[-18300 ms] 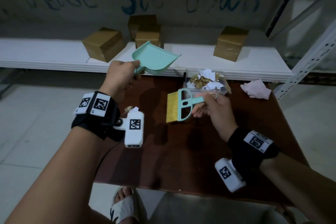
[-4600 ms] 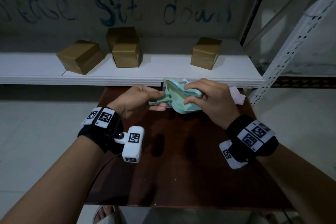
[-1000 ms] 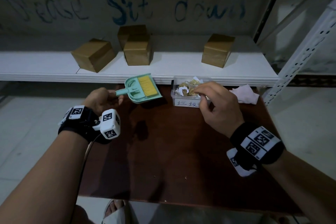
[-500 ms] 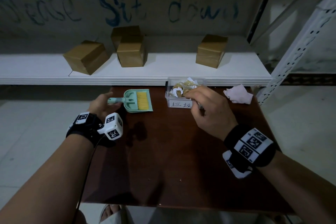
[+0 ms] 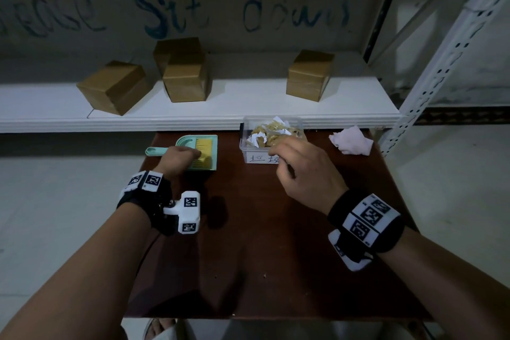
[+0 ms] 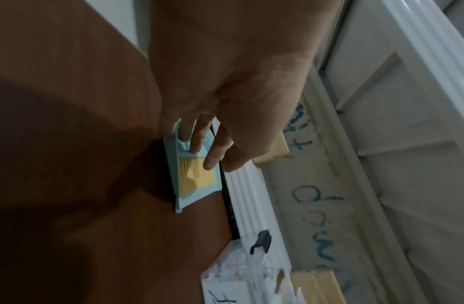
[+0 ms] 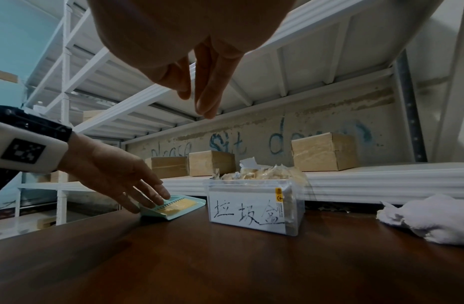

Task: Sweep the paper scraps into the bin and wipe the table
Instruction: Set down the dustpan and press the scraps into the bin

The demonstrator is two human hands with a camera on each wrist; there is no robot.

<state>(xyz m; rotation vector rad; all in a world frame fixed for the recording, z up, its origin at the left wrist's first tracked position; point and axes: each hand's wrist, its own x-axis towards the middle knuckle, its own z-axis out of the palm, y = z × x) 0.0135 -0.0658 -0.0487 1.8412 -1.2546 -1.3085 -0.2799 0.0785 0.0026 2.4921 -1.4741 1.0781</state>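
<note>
Paper scraps (image 5: 271,134), white and tan, fill the small clear plastic bin (image 5: 258,158) with a handwritten white label, which stands at the far edge of the dark brown wooden bench (image 5: 248,243). The right hand (image 5: 302,171) hovers just in front of and above the bin, its fingers (image 7: 207,86) hanging together, loosely straight, holding nothing. Left of the bin, apart from it, a mint-green plastic dustpan (image 5: 212,156) lies flat on the bench with a mint-green brush with yellow bristles (image 5: 205,146) nested in it; the handle end points left past the bench edge. The left hand (image 5: 176,159) rests on this set, fingers (image 6: 197,139) extended and spread, tips touching the brush near its bristles. To the right of the bin, well apart, lies a crumpled white cloth (image 5: 350,141). Behind the bench runs a white metal shelf (image 5: 248,102) carrying four brown cardboard boxes (image 5: 186,80).
</note>
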